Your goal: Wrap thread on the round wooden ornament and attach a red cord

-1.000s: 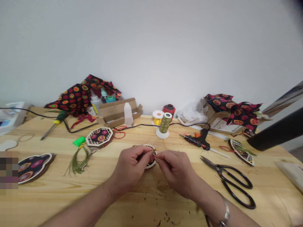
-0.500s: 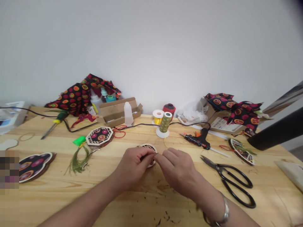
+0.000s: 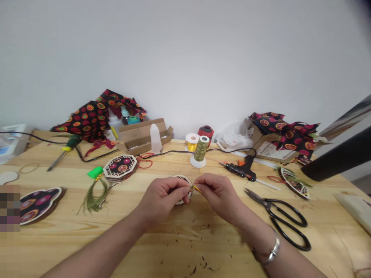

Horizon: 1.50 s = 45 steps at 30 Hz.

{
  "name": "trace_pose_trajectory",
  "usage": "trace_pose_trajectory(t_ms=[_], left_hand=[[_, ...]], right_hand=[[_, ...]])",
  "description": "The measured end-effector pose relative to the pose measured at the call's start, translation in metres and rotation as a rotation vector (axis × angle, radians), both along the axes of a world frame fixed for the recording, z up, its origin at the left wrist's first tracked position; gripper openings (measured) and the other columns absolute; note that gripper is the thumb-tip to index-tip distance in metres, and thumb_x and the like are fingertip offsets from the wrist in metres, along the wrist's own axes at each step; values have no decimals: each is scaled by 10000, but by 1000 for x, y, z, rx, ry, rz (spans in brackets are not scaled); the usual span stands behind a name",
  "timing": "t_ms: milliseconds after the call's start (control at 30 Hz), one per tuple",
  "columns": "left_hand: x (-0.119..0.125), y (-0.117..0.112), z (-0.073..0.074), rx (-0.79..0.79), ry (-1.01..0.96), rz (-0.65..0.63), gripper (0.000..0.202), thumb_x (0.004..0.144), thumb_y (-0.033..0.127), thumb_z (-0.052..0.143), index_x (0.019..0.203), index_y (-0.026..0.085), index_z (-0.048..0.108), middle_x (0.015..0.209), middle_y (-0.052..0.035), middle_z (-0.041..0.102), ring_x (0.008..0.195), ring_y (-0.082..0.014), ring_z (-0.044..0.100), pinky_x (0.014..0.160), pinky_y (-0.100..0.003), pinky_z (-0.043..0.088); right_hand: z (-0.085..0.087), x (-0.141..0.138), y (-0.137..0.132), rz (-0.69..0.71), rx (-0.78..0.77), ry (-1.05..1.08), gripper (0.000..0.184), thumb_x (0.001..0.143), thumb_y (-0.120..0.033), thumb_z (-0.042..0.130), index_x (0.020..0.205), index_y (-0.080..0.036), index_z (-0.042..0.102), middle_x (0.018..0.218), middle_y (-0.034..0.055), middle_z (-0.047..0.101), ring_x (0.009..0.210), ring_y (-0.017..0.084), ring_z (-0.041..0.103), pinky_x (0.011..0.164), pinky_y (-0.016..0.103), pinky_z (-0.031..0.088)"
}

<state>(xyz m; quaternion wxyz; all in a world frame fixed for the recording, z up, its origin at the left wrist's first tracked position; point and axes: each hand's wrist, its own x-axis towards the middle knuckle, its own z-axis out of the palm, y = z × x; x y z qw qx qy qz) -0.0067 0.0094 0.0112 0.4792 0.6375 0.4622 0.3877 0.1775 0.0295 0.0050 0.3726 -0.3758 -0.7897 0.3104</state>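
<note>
My left hand [image 3: 164,197] is closed around a small round white lattice ornament [image 3: 183,180] held just above the wooden table [image 3: 185,239]. My right hand [image 3: 220,195] pinches a thin gold thread [image 3: 197,189] right beside the ornament's edge, fingertips nearly touching those of the left. Most of the ornament is hidden behind my left fingers. A gold-green thread spool [image 3: 201,151] stands just behind my hands.
Black scissors [image 3: 282,218] and a glue gun [image 3: 242,170] lie to the right. An octagonal fabric ornament [image 3: 120,168] with a green tassel [image 3: 94,193] lies left. Patterned fabric [image 3: 92,117], a cardboard box [image 3: 143,135], bottles, a screwdriver [image 3: 62,152] sit along the wall.
My right hand has turned from lying over the ornament to pinching the gold thread at its right edge. The left hand keeps its hold. The view shifted slightly.
</note>
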Motion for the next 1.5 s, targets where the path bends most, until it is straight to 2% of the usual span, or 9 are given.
trace_pose_trajectory(t_ms=[167,300,500,800,967,1100,1200,1333,1500], left_hand=[[0,0,-2,15,-8,113,220,811,283,577,635,170,644,592,21,613,575,-112,516,577,-217,412],[0,0,-2,53,12,203,206,802,283,579,640,174,647,571,30,601,555,-111,520,556,-210,421],[2,1,-4,120,77,250,170,810,267,577,708,181,683,614,19,655,580,-127,570,568,-215,448],[3,-2,-4,209,151,236,167,816,234,573,693,187,676,595,26,666,564,-132,586,561,-216,450],[3,-2,-8,234,217,250,173,829,249,556,739,179,686,669,2,696,617,-144,594,600,-226,458],[2,-1,-10,218,258,200,202,851,264,528,776,172,691,710,-13,703,643,-152,593,618,-239,453],[1,0,-9,226,289,84,209,864,251,508,782,180,687,740,-12,703,680,-155,603,644,-243,445],[2,1,-5,216,277,-63,232,850,189,495,707,186,677,650,12,656,617,-134,580,606,-229,426],[1,2,-5,89,168,-104,200,832,200,543,725,184,712,632,14,648,607,-128,561,599,-227,421]], right_hand=[[3,-6,-4,64,-176,50,184,863,-201,536,734,-158,660,604,-35,576,565,71,451,536,158,356],[3,-9,-9,85,-219,38,172,861,-177,520,754,-154,652,642,-33,578,590,73,451,566,165,361],[8,-9,-18,93,-115,-145,206,870,-138,450,696,-169,556,595,-50,466,560,76,394,546,187,322],[14,-8,-24,102,-3,-289,192,870,-128,423,702,-189,496,578,-53,421,526,80,391,532,198,311],[14,-8,-26,132,53,-320,186,864,-100,410,723,-188,494,579,-51,430,518,79,369,528,192,299],[14,-9,-25,120,170,-391,170,844,-87,417,760,-181,532,579,-41,472,510,88,370,516,204,295],[13,-6,-23,83,357,-472,166,840,-98,425,847,-164,578,612,-13,527,546,115,427,524,234,302],[13,1,-17,52,551,-516,205,841,-79,423,863,-165,608,635,7,554,564,134,446,527,259,298],[13,6,-12,36,524,-377,237,856,-67,431,873,-178,640,626,1,555,573,123,453,539,244,326]])
